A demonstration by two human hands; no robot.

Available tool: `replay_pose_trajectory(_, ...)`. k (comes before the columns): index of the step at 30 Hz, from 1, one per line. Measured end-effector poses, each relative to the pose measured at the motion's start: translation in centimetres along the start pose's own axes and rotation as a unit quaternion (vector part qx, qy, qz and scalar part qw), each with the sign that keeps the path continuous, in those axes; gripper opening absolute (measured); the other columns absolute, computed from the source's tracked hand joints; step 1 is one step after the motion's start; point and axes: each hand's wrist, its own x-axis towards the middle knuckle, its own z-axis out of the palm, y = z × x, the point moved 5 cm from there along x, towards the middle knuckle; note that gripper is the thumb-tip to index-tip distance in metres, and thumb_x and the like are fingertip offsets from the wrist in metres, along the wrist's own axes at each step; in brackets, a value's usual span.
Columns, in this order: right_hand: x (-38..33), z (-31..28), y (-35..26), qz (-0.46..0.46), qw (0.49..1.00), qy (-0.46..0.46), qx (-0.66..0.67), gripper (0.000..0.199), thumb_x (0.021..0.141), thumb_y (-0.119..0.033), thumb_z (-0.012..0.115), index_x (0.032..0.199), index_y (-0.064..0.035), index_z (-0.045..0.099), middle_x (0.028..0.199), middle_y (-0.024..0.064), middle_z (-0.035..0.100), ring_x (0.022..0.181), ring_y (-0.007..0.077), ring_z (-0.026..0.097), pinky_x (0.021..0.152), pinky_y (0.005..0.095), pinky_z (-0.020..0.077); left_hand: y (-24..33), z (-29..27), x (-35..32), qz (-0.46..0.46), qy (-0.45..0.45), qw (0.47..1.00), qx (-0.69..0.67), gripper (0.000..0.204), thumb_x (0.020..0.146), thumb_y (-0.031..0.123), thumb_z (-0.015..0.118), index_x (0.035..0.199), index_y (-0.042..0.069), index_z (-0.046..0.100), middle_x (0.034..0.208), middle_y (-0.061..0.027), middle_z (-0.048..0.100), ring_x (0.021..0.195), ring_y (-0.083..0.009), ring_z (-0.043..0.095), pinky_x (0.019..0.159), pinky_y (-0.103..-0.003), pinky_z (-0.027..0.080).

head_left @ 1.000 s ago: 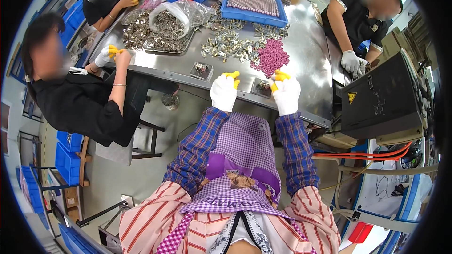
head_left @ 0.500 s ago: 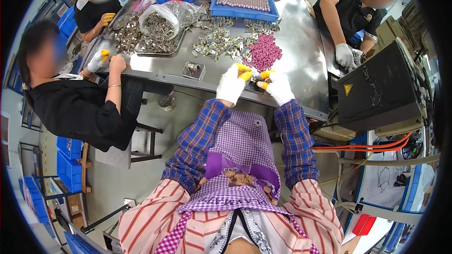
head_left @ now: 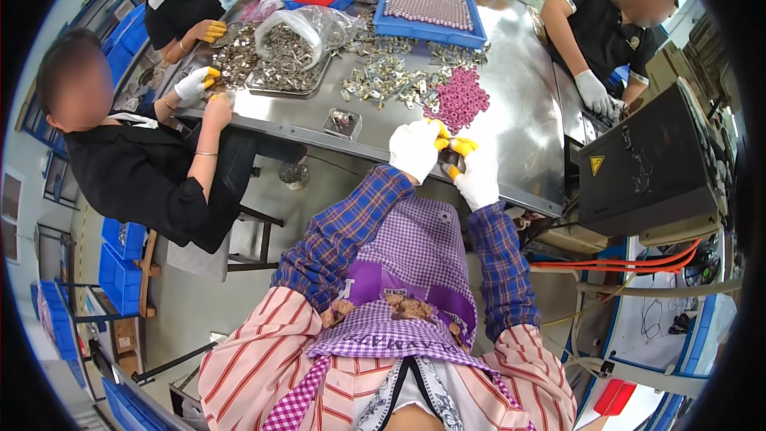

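Observation:
In white gloves with yellow fingertips, my left hand (head_left: 413,150) and my right hand (head_left: 480,177) meet at the table's near edge. The fingers of both are closed in a pinch, tip to tip. Whatever they hold is too small and covered to make out. Just below the fingertips, a small dark fixture (head_left: 452,156) shows partly between the hands. Beyond them lies a heap of pink rings (head_left: 459,102), touching a spread of small metal fittings (head_left: 384,81) on its left.
A blue tray (head_left: 428,38) holds rows of pinkish-grey pieces. Left of it, a clear bag (head_left: 321,30) spills metal parts over a metal tray (head_left: 297,89). A small clear box (head_left: 342,124) sits near the edge. Co-workers surround the metal table (head_left: 523,124); a black machine box (head_left: 648,164) stands right.
My fingertips have come together, with the right hand turned more upright. The whole view has shifted slightly. At left, a co-worker's gloved hand has moved toward the metal parts.

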Motion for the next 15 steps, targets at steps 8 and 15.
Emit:
replay_pose_trajectory(8,0.2,-4.7,2.5,0.000,0.992,-0.054,-0.116,0.045,0.063,-0.014,0.078,0.106,-0.0108,0.065,0.108,0.0048,0.063,0.092,0.0255,0.060,0.087,0.0328,0.0460,-10.3,-9.5,-1.2,-0.248,0.236,0.937,-0.074,0.036,0.087,0.029,0.055,0.115,0.007,0.061,0.105,-0.0141,0.065,0.086,-0.0319,0.064,0.075,-0.040,0.051)
replay_pose_trajectory(15,1.1,-7.4,18.9,0.275,0.921,0.066,-0.267,0.044,0.075,-0.033,0.072,0.112,-0.0129,0.059,0.100,0.0077,0.059,0.084,0.0252,0.062,0.074,0.0346,0.0511,-17.4,-5.6,-2.0,-0.376,0.095,0.917,-0.092,0.040,0.092,0.039,0.049,0.116,0.009,0.060,0.106,-0.0124,0.065,0.090,-0.0302,0.063,0.078,-0.039,0.049)
